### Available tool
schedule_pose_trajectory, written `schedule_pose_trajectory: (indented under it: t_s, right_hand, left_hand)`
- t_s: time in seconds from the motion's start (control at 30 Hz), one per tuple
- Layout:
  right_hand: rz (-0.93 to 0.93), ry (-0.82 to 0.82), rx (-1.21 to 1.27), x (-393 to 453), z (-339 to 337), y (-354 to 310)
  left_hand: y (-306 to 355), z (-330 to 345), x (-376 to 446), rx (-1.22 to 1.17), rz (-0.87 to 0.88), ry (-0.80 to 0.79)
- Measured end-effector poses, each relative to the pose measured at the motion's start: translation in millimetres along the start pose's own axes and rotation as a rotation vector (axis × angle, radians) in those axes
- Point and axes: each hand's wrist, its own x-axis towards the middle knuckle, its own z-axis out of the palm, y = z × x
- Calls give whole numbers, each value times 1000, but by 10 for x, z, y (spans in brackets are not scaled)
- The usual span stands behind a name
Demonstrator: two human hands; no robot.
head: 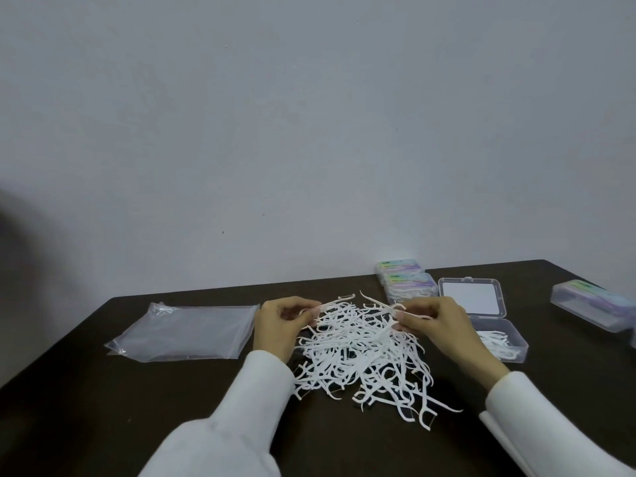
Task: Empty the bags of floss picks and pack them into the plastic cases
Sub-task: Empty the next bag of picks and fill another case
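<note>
Here your left hand [278, 327] sits at the left edge of the pile of floss picks [361, 352] in the middle of the dark table [103, 407], fingers curled and pinching a few picks at their far ends. Your right hand [444, 327] is at the pile's right edge, thumb and fingers pinched on more picks lifted a little off the heap. Both arms wear white sleeves [254, 390]. To your left, just beside the left hand, lie the flattened clear plastic bags [182, 333]. To your right, an open clear case [495, 333] rests with its lid [469, 297] folded back and some picks already in its tray. Behind the pile, near the wall, two closed labelled cases [406, 280] lie one just behind the other, and another closed case [592, 304] lies at the table's right end.
</note>
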Motion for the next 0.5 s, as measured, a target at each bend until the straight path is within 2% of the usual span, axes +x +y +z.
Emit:
schedule_pose_trajectory:
  t_s: [0.17, 0.37, 0.5]
  right_hand:
    - [65, 9, 42, 30, -93, 58]
    - [115, 62, 87, 24, -379, 38]
    - [117, 171, -17, -22, -735, 84]
  left_hand:
    - [45, 89, 8, -79, -47, 8]
    - [186, 384, 9, -230, -103, -84]
    - [314, 709, 19, -281, -120, -175]
